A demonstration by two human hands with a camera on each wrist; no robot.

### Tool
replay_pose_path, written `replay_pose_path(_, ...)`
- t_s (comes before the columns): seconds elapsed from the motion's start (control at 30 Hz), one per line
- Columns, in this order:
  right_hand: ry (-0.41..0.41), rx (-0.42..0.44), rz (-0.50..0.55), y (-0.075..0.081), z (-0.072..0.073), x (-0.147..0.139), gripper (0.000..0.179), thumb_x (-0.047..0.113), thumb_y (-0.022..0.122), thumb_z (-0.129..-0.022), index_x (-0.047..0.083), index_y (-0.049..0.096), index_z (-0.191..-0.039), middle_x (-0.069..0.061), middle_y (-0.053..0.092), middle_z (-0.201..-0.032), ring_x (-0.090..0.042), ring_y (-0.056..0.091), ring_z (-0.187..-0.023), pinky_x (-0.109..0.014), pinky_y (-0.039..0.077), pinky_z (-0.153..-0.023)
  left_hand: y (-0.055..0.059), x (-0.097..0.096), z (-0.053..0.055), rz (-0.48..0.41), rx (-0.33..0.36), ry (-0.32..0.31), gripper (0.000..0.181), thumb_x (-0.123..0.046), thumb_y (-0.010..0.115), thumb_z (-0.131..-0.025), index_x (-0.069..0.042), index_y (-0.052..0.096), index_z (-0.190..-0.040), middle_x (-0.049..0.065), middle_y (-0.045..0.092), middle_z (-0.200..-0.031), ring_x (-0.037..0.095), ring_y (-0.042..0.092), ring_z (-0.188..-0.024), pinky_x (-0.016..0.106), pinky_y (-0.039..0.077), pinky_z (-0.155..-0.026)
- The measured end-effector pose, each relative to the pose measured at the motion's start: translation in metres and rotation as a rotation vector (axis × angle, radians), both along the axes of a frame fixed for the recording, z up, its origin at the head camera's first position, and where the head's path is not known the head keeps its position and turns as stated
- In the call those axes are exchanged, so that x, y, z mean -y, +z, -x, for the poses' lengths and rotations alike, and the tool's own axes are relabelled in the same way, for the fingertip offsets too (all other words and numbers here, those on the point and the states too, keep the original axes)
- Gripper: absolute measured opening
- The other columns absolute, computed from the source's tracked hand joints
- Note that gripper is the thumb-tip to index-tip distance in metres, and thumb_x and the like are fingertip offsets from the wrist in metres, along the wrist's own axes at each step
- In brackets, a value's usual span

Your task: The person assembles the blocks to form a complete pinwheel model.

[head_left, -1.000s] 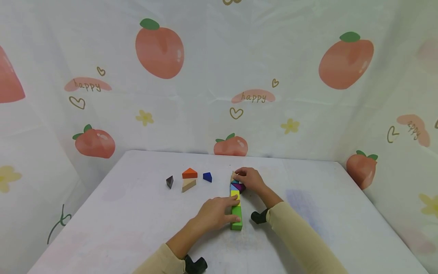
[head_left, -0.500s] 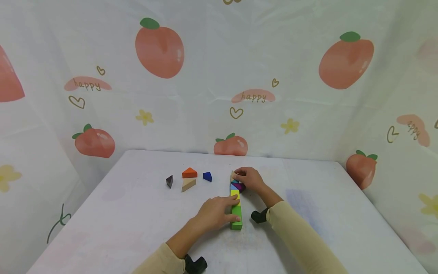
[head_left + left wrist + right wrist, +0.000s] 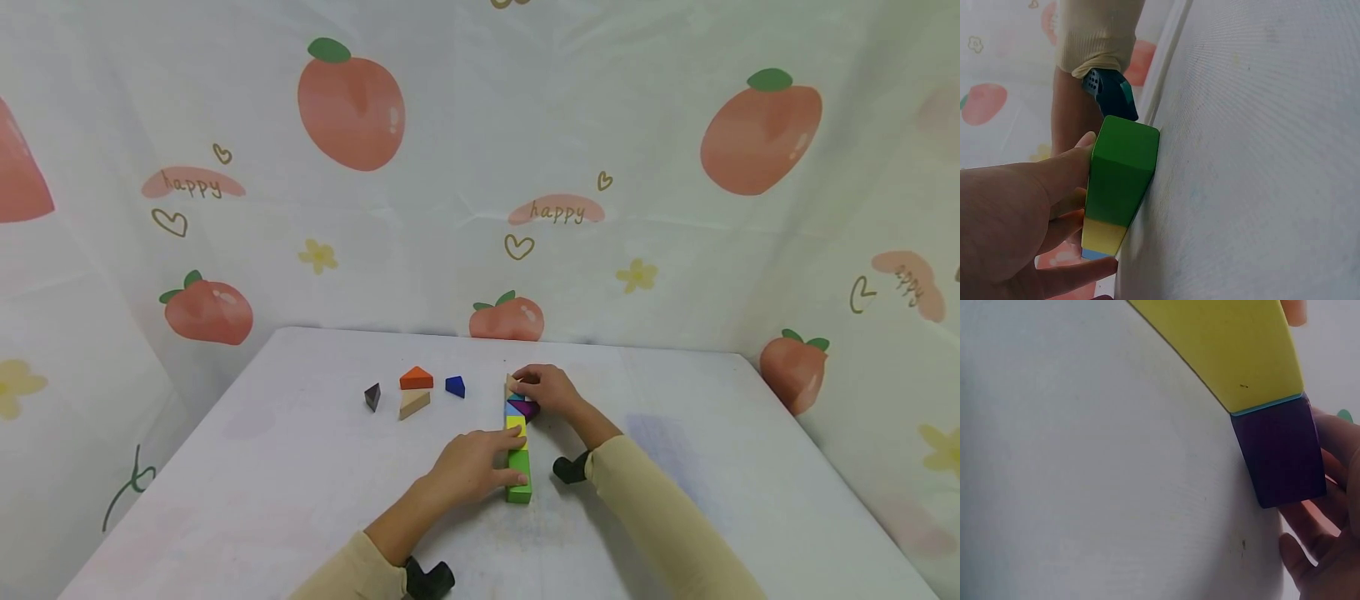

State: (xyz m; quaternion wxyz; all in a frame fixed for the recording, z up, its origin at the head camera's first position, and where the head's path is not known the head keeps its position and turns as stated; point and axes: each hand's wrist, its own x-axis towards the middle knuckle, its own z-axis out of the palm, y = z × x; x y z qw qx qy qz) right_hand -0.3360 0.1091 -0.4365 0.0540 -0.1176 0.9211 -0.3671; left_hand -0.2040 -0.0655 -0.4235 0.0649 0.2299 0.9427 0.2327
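Note:
Colored blocks stand in a line running away from me in the head view. A long green block (image 3: 519, 462) is nearest, then a yellow block (image 3: 514, 422), a light blue piece (image 3: 512, 410), a purple triangular block (image 3: 527, 408) jutting right, and a natural wood block (image 3: 509, 385) at the far end. My left hand (image 3: 467, 467) rests its thumb on the green block and its extended fingers on the yellow one. My right hand (image 3: 553, 392) pinches the wood block, partly covering it. The purple block (image 3: 1279, 453) shows close up in the right wrist view, beside my right fingers.
Left of the line lie an orange triangular block (image 3: 416, 379), a wood triangular block (image 3: 413, 405), a dark blue block (image 3: 455, 387) and a dark grey triangular block (image 3: 372, 397). The white table (image 3: 300, 492) meets a fruit-printed cloth (image 3: 450, 167) behind.

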Motion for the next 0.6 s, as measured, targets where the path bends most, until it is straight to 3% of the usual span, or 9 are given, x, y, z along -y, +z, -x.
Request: replay_pose_path(0.6, 0.024, 0.001, 0.019, -0.0017, 0.0043, -0.0048, 0.029, 0.029, 0.069, -0.092, 0.012, 0.070, -0.115, -0.006, 0.068, -0.108, -0.020, 0.059, -0.091, -0.033, 0.053, -0.079, -0.0021, -0.0003, 0.0019, 0.006, -0.003, 0.004, 0.057, -0.051, 0.070, -0.085, -0.027, 0.060, -0.136, -0.007, 0.055, -0.138, 0.020, 0.052, -0.125, 0.046, 0.046, -0.096)
